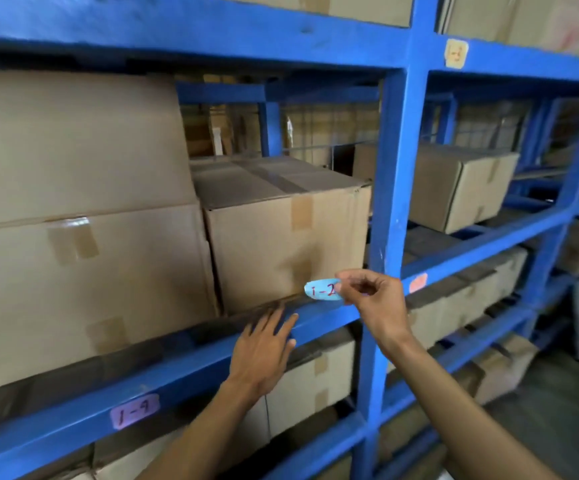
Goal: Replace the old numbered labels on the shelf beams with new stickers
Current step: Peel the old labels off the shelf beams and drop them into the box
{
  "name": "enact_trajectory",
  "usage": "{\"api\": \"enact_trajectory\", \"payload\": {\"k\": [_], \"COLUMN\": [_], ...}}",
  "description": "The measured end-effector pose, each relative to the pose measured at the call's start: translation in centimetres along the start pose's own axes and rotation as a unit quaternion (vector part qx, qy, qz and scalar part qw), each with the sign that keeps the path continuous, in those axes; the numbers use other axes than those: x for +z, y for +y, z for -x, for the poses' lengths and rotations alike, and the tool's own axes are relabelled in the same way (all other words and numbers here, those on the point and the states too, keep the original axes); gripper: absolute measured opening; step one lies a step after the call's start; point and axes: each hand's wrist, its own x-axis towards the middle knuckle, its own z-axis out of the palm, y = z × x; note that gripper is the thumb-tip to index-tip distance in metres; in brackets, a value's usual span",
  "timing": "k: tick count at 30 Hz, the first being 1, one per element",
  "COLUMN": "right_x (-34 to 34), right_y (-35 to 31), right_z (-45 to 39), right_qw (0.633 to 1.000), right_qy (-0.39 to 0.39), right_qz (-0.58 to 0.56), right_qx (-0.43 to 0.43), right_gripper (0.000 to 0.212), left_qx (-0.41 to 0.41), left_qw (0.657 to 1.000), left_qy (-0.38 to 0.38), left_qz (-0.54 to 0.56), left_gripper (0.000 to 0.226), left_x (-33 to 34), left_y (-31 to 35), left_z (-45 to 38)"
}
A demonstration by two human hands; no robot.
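Your left hand [263, 351] lies flat, fingers spread, on the beam [191, 372] below the box [281, 237]. Your right hand [374, 296] pinches the blue sticker [322, 289] just above the beam's top edge, near the upright [390, 202].

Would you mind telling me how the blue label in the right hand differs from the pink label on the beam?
The blue label is pinched in the right hand, off the beam; the pink label is stuck flat on it. The blue one reads "1-2", its end covered; the pink reads "1-9". Both are handwritten in red.
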Motion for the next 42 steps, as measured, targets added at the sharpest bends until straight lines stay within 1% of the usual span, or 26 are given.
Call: {"api": "enact_trajectory", "payload": {"k": [3,8,13,16,18,20,22,24,26,29,31,34,36,40,42], "right_x": [-1.4,-2.5,-3.5,-4.3,-5.0,-6.0,-7.2,-8.8,-10.6,-14.1,-16.6,-20.5,-23.2,-28.0,-30.2], "right_y": [2.4,5.1,7.2,8.5,9.4,10.5,11.6,12.9,14.3,17.4,20.0,24.3,27.7,34.9,38.9], "right_z": [1.1,2.8,4.4,5.1,5.4,5.6,6.0,6.2,6.4,6.7,6.8,7.0,7.4,8.6,9.3], "right_qw": [0.999,0.995,0.988,0.984,0.982,0.979,0.976,0.972,0.967,0.954,0.941,0.923,0.910,0.879,0.858], "right_qy": [-0.002,0.027,0.061,0.090,0.110,0.128,0.141,0.159,0.178,0.205,0.222,0.247,0.261,0.291,0.307], "right_qz": [0.029,0.015,0.017,0.016,0.017,0.017,0.021,0.024,0.032,0.045,0.044,0.058,0.080,0.109,0.129], "right_qx": [0.031,0.100,0.138,0.150,0.154,0.159,0.164,0.170,0.182,0.216,0.250,0.289,0.311,0.361,0.390], "right_gripper": [0.022,0.020,0.016,0.016,0.017,0.017,0.018,0.019,0.020,0.020,0.016,0.015,0.020,0.027,0.026], "left_qx": [0.004,0.001,-0.018,-0.043,-0.047,-0.034,0.003,0.072,0.135,0.177,0.201,0.225,0.227,0.209,0.214], "left_qw": [0.999,0.995,0.994,0.989,0.986,0.986,0.987,0.987,0.984,0.972,0.961,0.946,0.938,0.933,0.933], "left_qy": [0.041,0.092,0.104,0.139,0.155,0.157,0.152,0.126,0.072,-0.040,-0.105,-0.164,-0.194,-0.231,-0.238], "left_qz": [-0.034,-0.038,-0.030,0.003,0.023,0.037,0.054,0.067,0.088,0.149,0.158,0.163,0.177,0.180,0.163], "left_gripper": [0.053,0.052,0.058,0.058,0.065,0.079,0.088,0.092,0.086,0.070,0.065,0.063,0.063,0.066,0.066], "left_x": [0.9,1.7,2.1,2.9,3.9,5.1,6.5,8.3,10.9,15.4,18.5,22.8,25.9,31.9,35.3], "left_y": [0.3,0.6,0.9,1.7,2.8,4.0,5.3,7.1,9.1,12.3,14.4,17.5,19.7,22.8,24.3], "left_z": [0.3,0.4,0.6,0.6,0.6,0.4,0.0,-0.7,-1.5,-2.9,-4.4,-6.9,-8.9,-12.5,-14.3]}}
